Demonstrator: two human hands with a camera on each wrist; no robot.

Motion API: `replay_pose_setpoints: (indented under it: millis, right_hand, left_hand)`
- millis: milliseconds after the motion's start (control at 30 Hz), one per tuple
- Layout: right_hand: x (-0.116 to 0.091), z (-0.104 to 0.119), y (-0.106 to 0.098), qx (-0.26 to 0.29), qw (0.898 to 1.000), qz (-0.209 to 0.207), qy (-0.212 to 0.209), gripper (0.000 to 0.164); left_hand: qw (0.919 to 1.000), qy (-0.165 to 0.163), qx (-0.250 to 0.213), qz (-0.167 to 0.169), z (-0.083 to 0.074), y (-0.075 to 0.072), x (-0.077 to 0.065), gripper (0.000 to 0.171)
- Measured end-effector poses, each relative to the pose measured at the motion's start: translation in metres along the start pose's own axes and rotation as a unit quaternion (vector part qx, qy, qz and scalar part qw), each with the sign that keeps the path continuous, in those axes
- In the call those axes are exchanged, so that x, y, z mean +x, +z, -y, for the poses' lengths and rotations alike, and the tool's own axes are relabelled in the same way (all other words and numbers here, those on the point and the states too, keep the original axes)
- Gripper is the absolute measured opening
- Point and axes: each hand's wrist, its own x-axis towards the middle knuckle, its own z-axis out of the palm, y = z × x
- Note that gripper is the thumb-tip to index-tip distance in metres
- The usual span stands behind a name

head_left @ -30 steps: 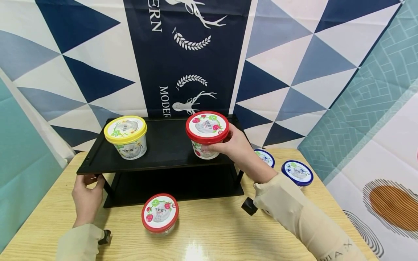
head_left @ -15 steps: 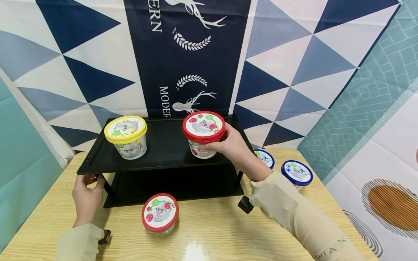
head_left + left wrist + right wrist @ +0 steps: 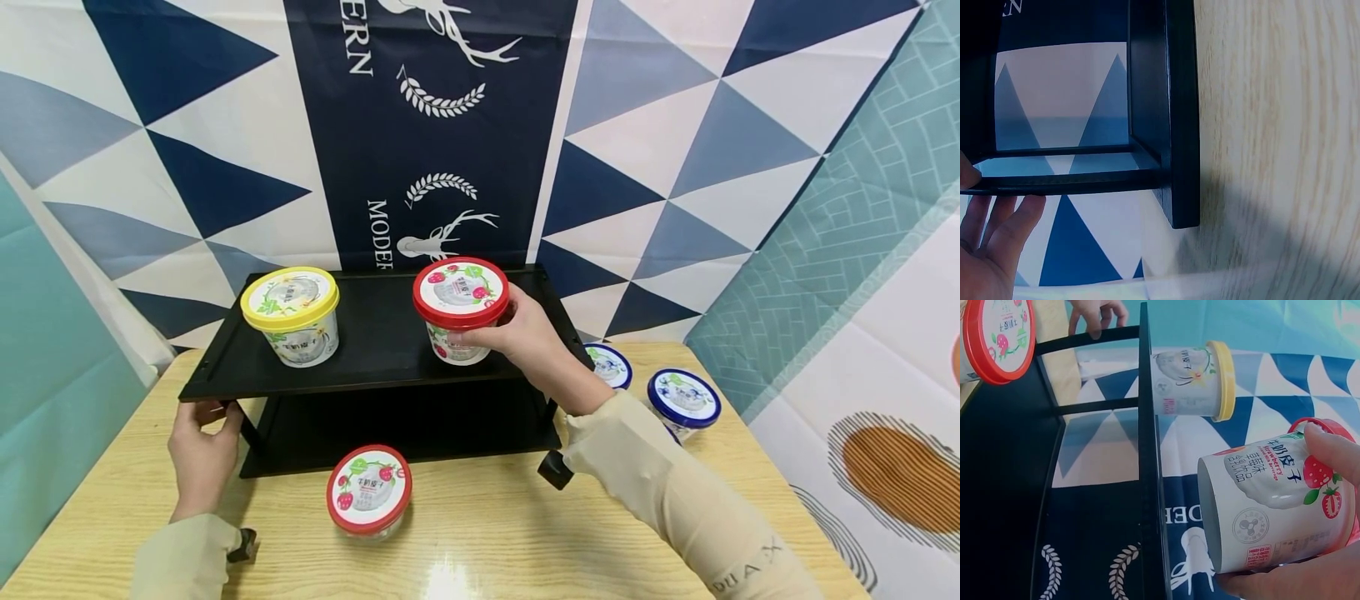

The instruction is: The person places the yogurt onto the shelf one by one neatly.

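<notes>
Over the last second the right hand [image 3: 525, 337], thumb and fingers curled round a red-lidded tub [image 3: 460, 310], has drifted toward nine o'clock, narrowing the gap to the yellow-lidded tub [image 3: 291, 315]; it hangs above the black rack [image 3: 378, 333], apparently not yet set down. At eight o'clock, the left hand [image 3: 202, 454] grips the rack's leg [image 3: 1085, 182].

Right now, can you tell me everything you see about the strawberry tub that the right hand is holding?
The strawberry tub is round and narrows toward its base. Its red-rimmed lid is on, its white top printed with strawberries and green leaves. The whitish wall, maybe card or plastic, shows more strawberries, Chinese characters and the word Strawberry. The right hand grips its side and holds it roughly upright. In the right wrist view, a gap shows between its base and the black shelf below.
</notes>
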Motion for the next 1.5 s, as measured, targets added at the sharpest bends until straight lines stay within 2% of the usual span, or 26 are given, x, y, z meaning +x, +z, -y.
replay_pose_setpoints:
  millis: [533,1500]
  right_hand:
    - [0.004,-0.002,0.005,-0.001,1.0,0.011,-0.002,0.075]
    - [0.013,0.0,0.017,0.004,1.0,-0.002,-0.004,0.073]
  left_hand:
    - [1.0,0.004,0.002,-0.004,0.001,0.001,0.0,0.027]
    - [1.0,0.006,0.0,0.002,0.002,0.001,-0.001,0.027]
